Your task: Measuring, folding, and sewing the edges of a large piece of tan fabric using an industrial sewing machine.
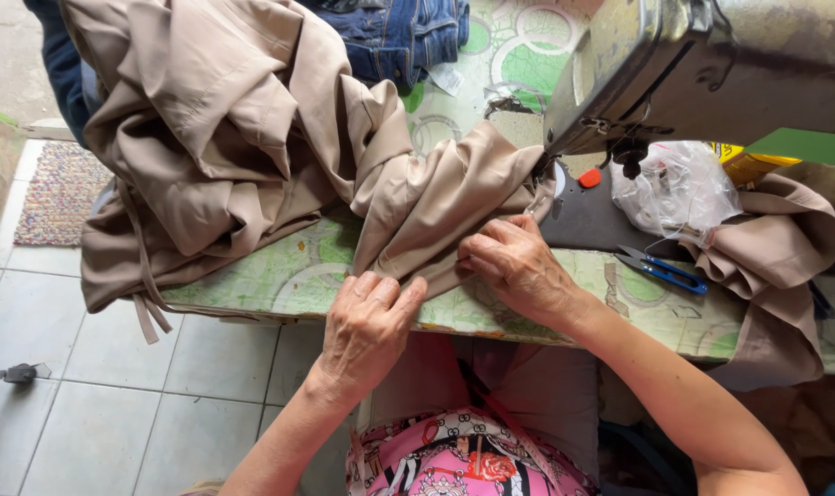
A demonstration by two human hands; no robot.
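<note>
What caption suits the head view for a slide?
Both hands, left and right, press folded beige fabric toward a grey metal sewing machine on a green patterned table.

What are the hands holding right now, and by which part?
Both hands, left and right, pinch the beige fabric along its folded edge near the sewing machine.

Bare forearms, no sleeves; pink patterned garment (floral, black-and-white trim) at lap.

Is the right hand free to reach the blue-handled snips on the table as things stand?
Probably yes. The blue-handled snips lie in the open on the table, just right of the right hand, with nothing over them. That hand is pressing the beige fabric, so it would have to let go.
</note>
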